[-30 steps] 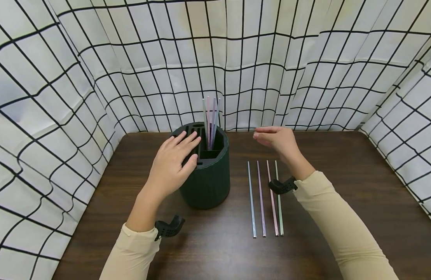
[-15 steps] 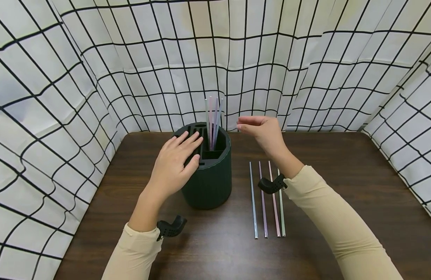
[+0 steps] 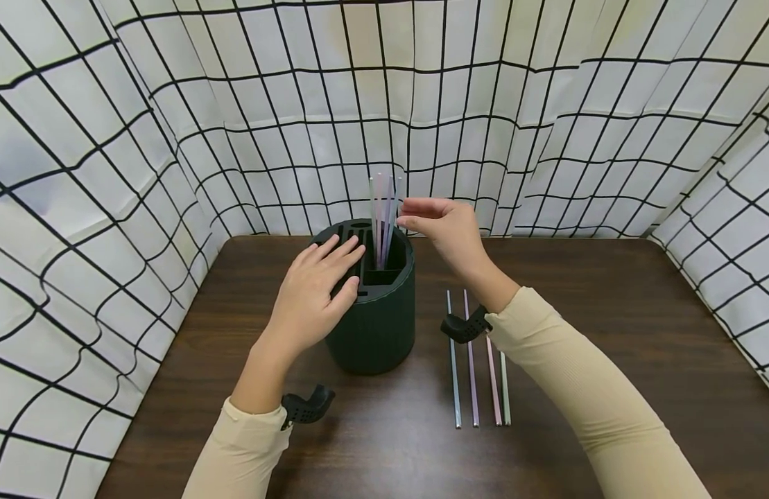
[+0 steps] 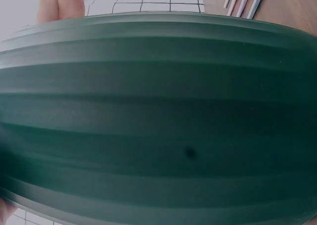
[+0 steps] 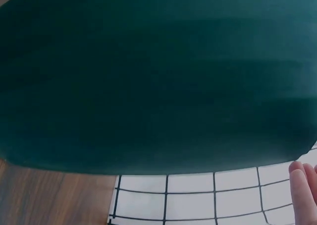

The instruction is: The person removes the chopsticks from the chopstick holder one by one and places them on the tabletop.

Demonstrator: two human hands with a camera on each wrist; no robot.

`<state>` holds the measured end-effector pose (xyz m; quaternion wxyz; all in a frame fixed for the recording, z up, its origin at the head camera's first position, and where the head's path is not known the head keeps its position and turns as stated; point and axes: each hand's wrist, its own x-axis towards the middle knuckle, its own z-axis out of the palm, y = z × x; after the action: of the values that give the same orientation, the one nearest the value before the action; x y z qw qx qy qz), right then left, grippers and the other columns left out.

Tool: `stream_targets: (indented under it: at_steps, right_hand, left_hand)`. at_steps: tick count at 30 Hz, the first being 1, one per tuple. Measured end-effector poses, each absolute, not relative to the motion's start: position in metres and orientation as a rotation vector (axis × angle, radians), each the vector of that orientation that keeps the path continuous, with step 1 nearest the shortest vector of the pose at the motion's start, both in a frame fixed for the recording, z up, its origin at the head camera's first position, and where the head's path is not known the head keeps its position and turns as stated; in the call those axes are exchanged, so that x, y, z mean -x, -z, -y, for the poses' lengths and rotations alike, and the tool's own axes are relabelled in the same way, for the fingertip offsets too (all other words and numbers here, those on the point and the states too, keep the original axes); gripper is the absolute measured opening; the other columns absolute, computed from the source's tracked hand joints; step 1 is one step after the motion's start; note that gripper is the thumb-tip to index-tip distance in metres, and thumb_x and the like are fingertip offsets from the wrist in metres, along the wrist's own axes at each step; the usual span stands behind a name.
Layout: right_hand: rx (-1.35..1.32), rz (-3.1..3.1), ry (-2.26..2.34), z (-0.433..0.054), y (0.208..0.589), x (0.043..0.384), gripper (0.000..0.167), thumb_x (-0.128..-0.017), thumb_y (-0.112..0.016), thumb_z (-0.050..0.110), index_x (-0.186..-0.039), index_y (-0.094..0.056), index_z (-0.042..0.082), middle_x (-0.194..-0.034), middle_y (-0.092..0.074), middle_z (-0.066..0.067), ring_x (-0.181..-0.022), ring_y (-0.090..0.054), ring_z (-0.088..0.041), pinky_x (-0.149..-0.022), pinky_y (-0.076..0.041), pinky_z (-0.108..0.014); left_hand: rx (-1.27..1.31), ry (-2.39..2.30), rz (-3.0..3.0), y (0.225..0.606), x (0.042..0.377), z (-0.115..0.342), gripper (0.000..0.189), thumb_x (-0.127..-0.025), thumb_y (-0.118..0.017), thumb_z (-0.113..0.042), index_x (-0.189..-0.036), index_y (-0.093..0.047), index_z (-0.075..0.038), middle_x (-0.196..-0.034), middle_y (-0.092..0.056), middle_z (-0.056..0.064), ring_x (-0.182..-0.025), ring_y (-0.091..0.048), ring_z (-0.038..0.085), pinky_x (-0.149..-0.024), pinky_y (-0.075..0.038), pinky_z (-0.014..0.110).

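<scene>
A dark green ribbed utensil holder (image 3: 374,333) with slots in its top stands upright on the table. My left hand (image 3: 315,294) rests on that slotted top with its fingers spread. Several pastel chopsticks (image 3: 379,215) stand in the holder's open compartment. Beside their upper part is my right hand (image 3: 449,235), thumb and fingers extended; whether the fingertips touch the rightmost chopstick is unclear. Right of the holder lie a blue chopstick (image 3: 455,395), a purple chopstick (image 3: 473,395), a pink chopstick (image 3: 494,395) and a green chopstick (image 3: 505,395), partly behind my wrist. Both wrist views show mostly the holder's wall (image 4: 158,111).
A white curtain (image 3: 459,90) with a black grid pattern encloses the dark wooden table (image 3: 584,333) at the back and sides. Each wrist carries a black mount (image 3: 465,327).
My right hand has moved left, from right of the holder to beside the standing chopsticks. My left hand has stayed on the holder. The chopsticks have not moved.
</scene>
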<state>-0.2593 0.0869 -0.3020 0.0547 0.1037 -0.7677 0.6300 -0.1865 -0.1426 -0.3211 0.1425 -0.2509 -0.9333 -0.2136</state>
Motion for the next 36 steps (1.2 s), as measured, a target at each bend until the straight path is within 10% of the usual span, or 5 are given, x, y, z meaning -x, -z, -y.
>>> stream_targets:
  at_steps: [36]
  right_hand:
    - [-0.365, 1.939, -2.067, -0.097, 0.234, 0.235, 0.022, -0.084, -0.078, 0.010, -0.103, -0.075, -0.003, -0.089, -0.076, 0.000, -0.083, -0.073, -0.012, -0.087, -0.060, -0.029]
  left_hand:
    - [0.727, 0.606, 2.687, 0.322, 0.189, 0.141, 0.051, -0.100, -0.042, -0.030, -0.147, -0.050, -0.014, -0.156, -0.044, 0.005, -0.150, -0.032, 0.029, -0.125, -0.018, 0.053]
